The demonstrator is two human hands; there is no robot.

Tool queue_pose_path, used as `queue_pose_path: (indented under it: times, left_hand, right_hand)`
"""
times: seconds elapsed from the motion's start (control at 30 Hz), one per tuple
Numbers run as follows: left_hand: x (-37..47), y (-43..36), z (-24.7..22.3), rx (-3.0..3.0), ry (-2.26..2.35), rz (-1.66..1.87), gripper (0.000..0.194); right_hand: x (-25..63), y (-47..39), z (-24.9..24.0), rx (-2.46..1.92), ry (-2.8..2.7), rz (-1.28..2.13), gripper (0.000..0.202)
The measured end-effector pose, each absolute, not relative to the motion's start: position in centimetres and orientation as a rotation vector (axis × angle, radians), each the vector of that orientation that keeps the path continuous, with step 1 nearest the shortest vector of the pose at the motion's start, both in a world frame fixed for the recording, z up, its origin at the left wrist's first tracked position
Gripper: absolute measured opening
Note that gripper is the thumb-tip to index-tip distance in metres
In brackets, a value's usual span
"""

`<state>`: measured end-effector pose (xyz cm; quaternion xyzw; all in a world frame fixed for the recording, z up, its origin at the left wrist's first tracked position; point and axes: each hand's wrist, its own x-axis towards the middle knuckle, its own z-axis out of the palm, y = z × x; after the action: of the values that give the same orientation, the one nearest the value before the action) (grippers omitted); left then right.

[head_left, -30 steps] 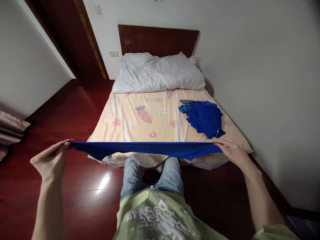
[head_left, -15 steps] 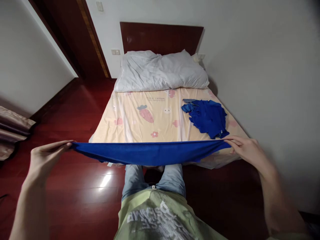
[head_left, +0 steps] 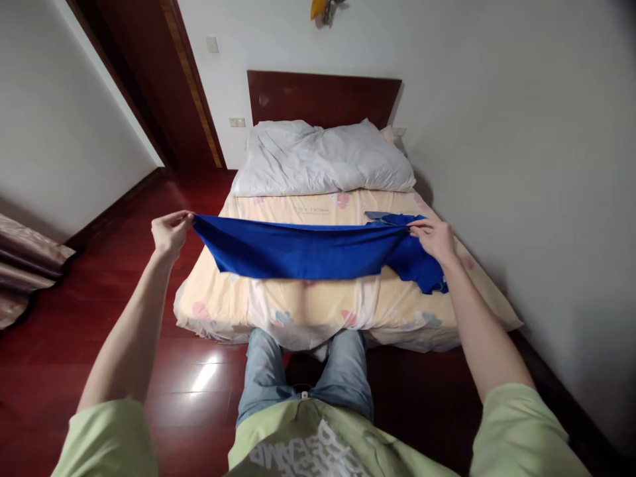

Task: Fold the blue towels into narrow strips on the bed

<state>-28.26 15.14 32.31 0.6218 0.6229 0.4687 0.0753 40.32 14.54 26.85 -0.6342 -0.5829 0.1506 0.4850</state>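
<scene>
Blue cloth [head_left: 298, 252] and both our hands have moved forward since the earlier frames, from around the foot edge to out over the yellow patterned bed [head_left: 228, 305], hands now looking closer together. Cloth hangs stretched as a strip, top edge sagging slightly; can't tell if its lower edge touches the bed. It blocks our view of the bed's middle and, at its right end, part of the crumpled blue pile [head_left: 422, 265]. Greyish piece [head_left: 376, 215] sticks out at the pile's far side. Beyond that, rumpled white bedding [head_left: 322, 159] against the dark headboard [head_left: 322, 96]. Wall [head_left: 521, 165] runs close along the right side; curtain [head_left: 24, 265] and door [head_left: 149, 86] to the left, shiny red floor [head_left: 189, 424] below. Our jeans [head_left: 263, 368] are right at the bed's foot. Left hand [head_left: 171, 232] pinches the cloth's upper left corner, thumb against fingers; right hand [head_left: 433, 238] pinches the upper right corner likewise. We've both arms reaching forward, forearms angled inward, green sleeves [head_left: 109, 434] at the bottom corners.
</scene>
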Motion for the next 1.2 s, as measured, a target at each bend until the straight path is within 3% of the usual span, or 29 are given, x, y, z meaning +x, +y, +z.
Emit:
queue_pose_path:
  times: [0.13, 0.27, 0.5, 0.7, 1.0, 1.1, 1.2]
  left_hand:
    - [-28.9, 16.4, 33.0, 1.722, 1.757, 1.589, 0.075]
    - [-30.1, 14.8, 29.6, 1.865, 1.812, 1.54, 0.067]
    - [-31.7, 9.9, 13.4, 1.894, 2.076, 1.242, 0.019]
    - [-31.2, 5.1, 3.2, 1.748, 2.028, 0.855, 0.033]
    - [-33.5, 6.4, 2.7, 1.784, 1.809, 0.333, 0.06]
    - [-34.0, 9.5, 3.8, 1.783, 1.891, 0.35, 0.057]
    - [-33.7, 13.7, 4.4, 1.808, 1.957, 0.35, 0.048]
  right_hand:
    - [40.4, 14.8, 26.8, -1.379, -1.436, 0.217, 0.022]
    - [40.3, 13.2, 22.5, -1.394, -1.345, 0.253, 0.031]
    - [37.4, 8.9, 7.6, -1.598, -1.015, 0.522, 0.041]
    - [35.3, 3.5, -0.8, -1.812, -0.892, 0.697, 0.036]
    - [39.0, 2.1, -2.2, -2.122, -0.949, 0.644, 0.02]
    - [39.0, 4.6, -1.5, -2.233, -0.967, 0.543, 0.019]
    - [38.2, 8.4, -0.9, -2.252, -1.09, 0.491, 0.033]
